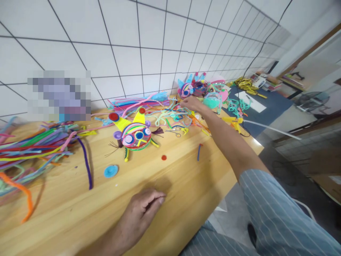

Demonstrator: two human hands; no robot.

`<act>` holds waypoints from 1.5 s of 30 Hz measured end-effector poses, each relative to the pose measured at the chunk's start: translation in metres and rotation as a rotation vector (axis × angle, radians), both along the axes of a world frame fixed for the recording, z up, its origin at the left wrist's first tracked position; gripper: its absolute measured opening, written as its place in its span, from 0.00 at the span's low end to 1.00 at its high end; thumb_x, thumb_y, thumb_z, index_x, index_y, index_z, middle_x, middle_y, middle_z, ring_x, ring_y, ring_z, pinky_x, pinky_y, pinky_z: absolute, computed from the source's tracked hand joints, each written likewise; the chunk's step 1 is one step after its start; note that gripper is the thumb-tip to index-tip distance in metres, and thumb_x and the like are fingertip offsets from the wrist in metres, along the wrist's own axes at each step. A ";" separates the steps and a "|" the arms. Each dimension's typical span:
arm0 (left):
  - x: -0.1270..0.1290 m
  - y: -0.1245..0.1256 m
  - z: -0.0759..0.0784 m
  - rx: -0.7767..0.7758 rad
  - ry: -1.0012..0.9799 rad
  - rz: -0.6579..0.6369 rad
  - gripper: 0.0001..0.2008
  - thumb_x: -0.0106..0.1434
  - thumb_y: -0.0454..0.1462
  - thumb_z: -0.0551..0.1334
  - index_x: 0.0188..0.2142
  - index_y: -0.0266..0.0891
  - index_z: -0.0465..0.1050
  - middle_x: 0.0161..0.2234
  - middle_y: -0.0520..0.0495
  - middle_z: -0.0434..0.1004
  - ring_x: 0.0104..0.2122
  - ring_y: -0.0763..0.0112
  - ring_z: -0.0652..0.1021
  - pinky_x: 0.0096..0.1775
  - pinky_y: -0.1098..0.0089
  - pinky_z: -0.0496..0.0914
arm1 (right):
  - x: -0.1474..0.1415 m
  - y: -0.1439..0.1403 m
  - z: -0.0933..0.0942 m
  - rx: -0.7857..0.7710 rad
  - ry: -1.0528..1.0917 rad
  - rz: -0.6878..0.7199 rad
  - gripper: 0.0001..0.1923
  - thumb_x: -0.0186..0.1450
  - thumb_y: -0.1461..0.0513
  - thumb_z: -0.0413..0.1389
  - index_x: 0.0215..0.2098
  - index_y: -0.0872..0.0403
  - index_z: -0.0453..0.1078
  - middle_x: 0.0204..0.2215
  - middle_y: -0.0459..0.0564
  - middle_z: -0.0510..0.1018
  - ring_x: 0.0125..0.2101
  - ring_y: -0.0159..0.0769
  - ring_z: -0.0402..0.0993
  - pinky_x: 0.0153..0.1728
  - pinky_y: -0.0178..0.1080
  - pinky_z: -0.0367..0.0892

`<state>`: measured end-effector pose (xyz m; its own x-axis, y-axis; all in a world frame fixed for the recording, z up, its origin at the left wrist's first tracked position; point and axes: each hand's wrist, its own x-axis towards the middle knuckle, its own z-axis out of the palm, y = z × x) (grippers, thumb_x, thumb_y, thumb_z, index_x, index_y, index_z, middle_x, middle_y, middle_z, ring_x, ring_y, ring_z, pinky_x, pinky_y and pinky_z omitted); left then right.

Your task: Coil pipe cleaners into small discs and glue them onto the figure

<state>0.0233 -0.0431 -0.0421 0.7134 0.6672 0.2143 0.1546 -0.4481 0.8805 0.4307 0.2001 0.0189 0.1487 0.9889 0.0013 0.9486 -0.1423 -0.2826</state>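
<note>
My left hand point(145, 215) is low over the front of the wooden table, fingers curled in and thumb against them, with nothing showing in it. My right hand point(192, 104) reaches to the back, fingers bunched down at the loose pipe cleaners point(162, 119); what they pinch is hidden. Between the hands and the wall stands a mask-like pipe-cleaner figure point(137, 135) with yellow horns, red tips and round eyes. In front of it lie a blue coiled disc point(111, 171), a small red disc point(164, 157) and a short blue stem point(198, 152) with a red end.
Bundles of coloured pipe cleaners point(39, 145) lie at the left, others point(141, 101) along the tiled wall. Scissors point(174, 133) lie mid-table. A yellow glue gun point(234, 122) with a white stick is at the right. More figures point(185, 89) stand behind my right hand.
</note>
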 end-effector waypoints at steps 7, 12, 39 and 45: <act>-0.001 -0.001 -0.001 0.015 0.019 0.004 0.08 0.73 0.34 0.61 0.39 0.40 0.79 0.29 0.52 0.82 0.29 0.76 0.80 0.34 0.78 0.70 | -0.016 0.008 0.000 0.110 -0.066 -0.050 0.10 0.61 0.63 0.58 0.35 0.58 0.83 0.34 0.54 0.85 0.39 0.45 0.79 0.40 0.39 0.67; -0.001 -0.001 -0.003 0.014 0.012 -0.001 0.09 0.73 0.34 0.60 0.39 0.40 0.79 0.29 0.52 0.81 0.29 0.76 0.80 0.33 0.77 0.69 | 0.002 0.001 0.033 0.333 0.057 -0.044 0.12 0.64 0.61 0.59 0.40 0.58 0.83 0.37 0.53 0.85 0.40 0.43 0.79 0.42 0.41 0.70; -0.001 -0.001 -0.004 -0.015 0.011 -0.005 0.10 0.73 0.37 0.59 0.39 0.41 0.81 0.31 0.50 0.83 0.30 0.73 0.82 0.34 0.76 0.73 | -0.008 -0.079 0.151 1.048 0.545 -0.036 0.08 0.77 0.56 0.46 0.49 0.47 0.64 0.48 0.46 0.80 0.36 0.27 0.73 0.33 0.35 0.67; -0.001 -0.001 -0.003 -0.046 0.022 -0.009 0.12 0.72 0.39 0.59 0.38 0.40 0.81 0.30 0.49 0.83 0.30 0.72 0.81 0.34 0.75 0.72 | -0.064 -0.149 0.132 1.141 0.120 0.256 0.13 0.77 0.55 0.49 0.51 0.44 0.75 0.47 0.47 0.80 0.44 0.36 0.80 0.39 0.41 0.76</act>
